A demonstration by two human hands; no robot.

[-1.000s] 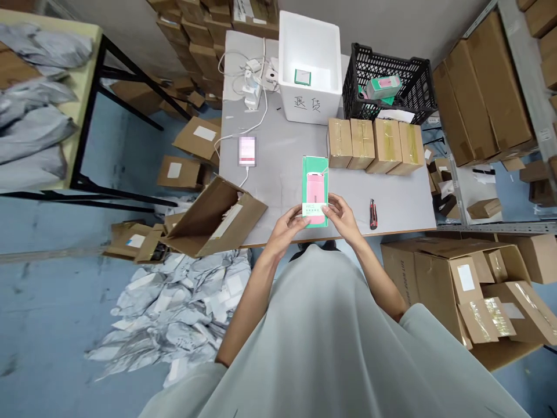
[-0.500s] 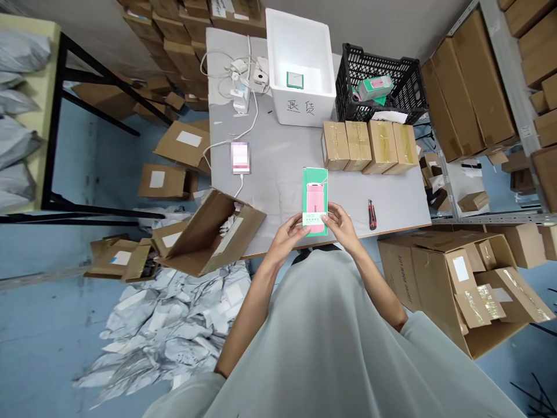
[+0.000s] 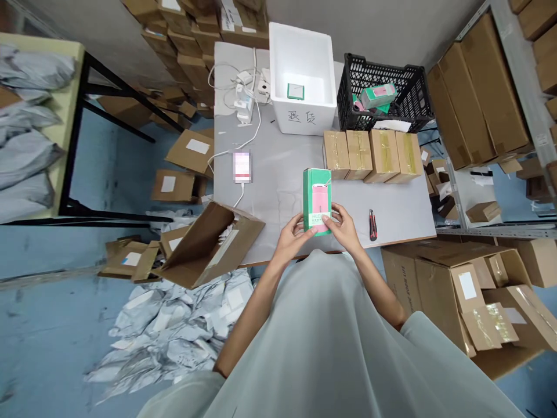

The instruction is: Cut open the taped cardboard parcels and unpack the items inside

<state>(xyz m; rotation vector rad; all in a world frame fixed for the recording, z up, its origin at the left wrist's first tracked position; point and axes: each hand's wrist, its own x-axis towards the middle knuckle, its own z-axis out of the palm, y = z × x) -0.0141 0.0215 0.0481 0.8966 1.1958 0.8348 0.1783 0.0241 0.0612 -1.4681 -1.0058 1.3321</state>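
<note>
A green product box (image 3: pixel 321 194) with a pink device printed on its front is held between my two hands, above the table's front edge. My left hand (image 3: pixel 294 237) grips its lower left side, thumb on the front face. At the lower right, my right hand (image 3: pixel 342 225) grips the same box, its thumb also on the front. To the right of my hands a red and black utility knife (image 3: pixel 373 225) lies on the grey table (image 3: pixel 287 159). A phone (image 3: pixel 242 167) with a lit, blurred screen and a cable lies to the left.
Behind stand a white foam box (image 3: pixel 304 119) with a small green-edged item inside and a black crate (image 3: pixel 348 93) holding green boxes. Several taped cartons (image 3: pixel 383 154) line up before the crate. An open carton (image 3: pixel 235 249) juts over the table's left front corner; grey mailing bags (image 3: pixel 174 331) cover the floor.
The green box has turned slightly, so its left side face now shows beside the front. Both hands still hold it. The whole view has shifted a little.
</note>
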